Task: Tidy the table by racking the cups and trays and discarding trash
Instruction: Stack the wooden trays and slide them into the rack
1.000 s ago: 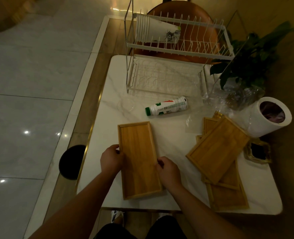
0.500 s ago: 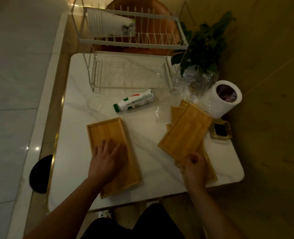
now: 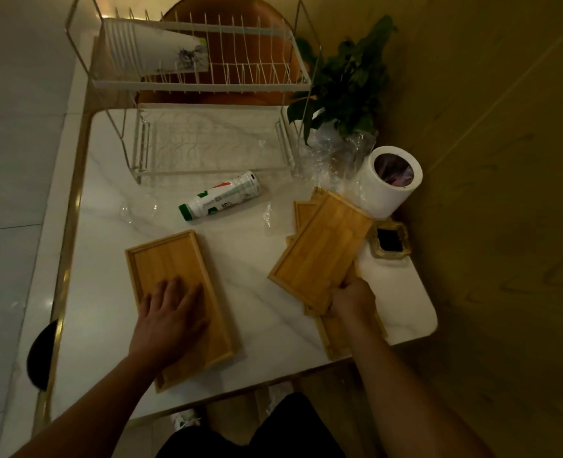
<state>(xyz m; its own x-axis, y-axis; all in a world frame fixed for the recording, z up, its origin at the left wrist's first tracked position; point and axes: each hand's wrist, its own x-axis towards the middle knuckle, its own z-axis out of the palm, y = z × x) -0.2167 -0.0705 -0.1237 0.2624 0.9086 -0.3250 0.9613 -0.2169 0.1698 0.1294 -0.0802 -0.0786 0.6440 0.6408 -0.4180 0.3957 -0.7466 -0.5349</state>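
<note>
- Dim room, white marble table (image 3: 247, 285) with a gold edge, pale floor tiles to the left, wire rack (image 3: 207, 84) at the far end holding stacked cups (image 3: 151, 51).
- Since a second ago the hands split: left hand (image 3: 171, 312) now lies flat, fingers spread, on the single tray (image 3: 177, 305); right hand (image 3: 352, 297) has closed on the top tray (image 3: 319, 252) of the right-hand stack.
- Trays probably get racked next; bottle (image 3: 220, 200) and plastic wrap (image 3: 336, 153) are still out as trash.

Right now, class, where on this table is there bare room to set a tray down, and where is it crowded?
Bare marble shows between the single tray under the left hand and the tray pile that the right hand grips. The left edge of the table is also free. It is crowded around the white bin, the plastic wrap and the plant.
</note>
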